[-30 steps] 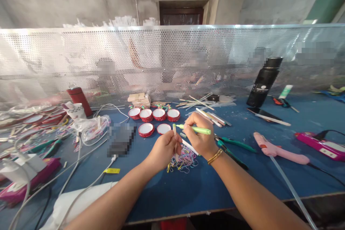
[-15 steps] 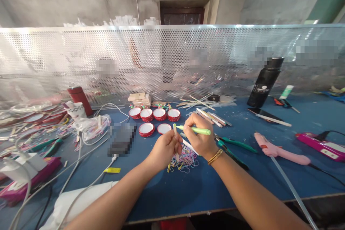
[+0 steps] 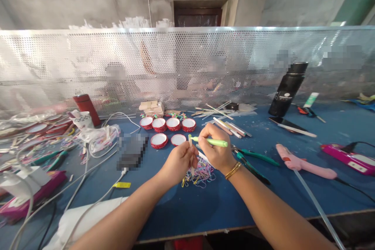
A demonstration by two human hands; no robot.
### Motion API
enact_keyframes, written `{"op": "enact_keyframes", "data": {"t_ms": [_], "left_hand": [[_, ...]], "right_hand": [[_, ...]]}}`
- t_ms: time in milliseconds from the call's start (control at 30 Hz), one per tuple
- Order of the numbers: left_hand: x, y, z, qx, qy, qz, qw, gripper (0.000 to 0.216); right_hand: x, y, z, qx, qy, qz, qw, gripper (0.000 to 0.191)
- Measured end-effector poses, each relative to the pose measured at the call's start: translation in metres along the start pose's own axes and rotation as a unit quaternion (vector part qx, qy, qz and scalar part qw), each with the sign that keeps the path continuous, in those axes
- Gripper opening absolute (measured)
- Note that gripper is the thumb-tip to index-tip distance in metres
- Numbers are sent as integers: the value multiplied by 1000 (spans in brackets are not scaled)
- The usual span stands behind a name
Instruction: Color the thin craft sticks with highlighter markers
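My left hand (image 3: 181,161) pinches a wooden craft stick (image 3: 190,143) upright, and green shows on its top end. In my right hand (image 3: 216,150) is a light green marker pen (image 3: 215,141), held like a pencil with its tip pointing left at the stick's upper end. The tip looks to be touching the stick. Below both hands lies a tangle of coloured elastic loops (image 3: 202,175). Just beyond them stand stacks of round red-rimmed white discs (image 3: 159,124). Several more pens (image 3: 228,127) lie behind my right hand.
Green-handled pliers (image 3: 258,157) and a pink glue gun (image 3: 304,163) lie to the right. A black bottle (image 3: 288,90) stands further back. Left are a phone (image 3: 132,151), white cables, a red flask (image 3: 87,109) and a cluttered pile. A perforated metal screen (image 3: 181,66) borders the table's far side.
My right hand and the marker have shifted slightly left, bringing the tip closer to the stick's top. My left hand stays in place.
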State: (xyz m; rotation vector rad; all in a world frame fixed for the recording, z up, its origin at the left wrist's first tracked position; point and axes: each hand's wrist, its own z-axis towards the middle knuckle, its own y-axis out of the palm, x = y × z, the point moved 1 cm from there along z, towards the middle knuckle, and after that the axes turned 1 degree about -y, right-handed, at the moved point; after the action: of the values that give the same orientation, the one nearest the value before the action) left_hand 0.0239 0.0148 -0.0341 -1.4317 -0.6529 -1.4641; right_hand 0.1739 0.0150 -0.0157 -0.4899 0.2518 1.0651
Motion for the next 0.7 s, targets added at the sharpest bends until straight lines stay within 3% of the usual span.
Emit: {"op": "enact_keyframes", "data": {"t_ms": [700], "left_hand": [[-3, -1, 2, 7, -5, -33, 999, 40]], "right_hand": [[3, -2, 1, 12, -10, -2, 1000, 18]]}}
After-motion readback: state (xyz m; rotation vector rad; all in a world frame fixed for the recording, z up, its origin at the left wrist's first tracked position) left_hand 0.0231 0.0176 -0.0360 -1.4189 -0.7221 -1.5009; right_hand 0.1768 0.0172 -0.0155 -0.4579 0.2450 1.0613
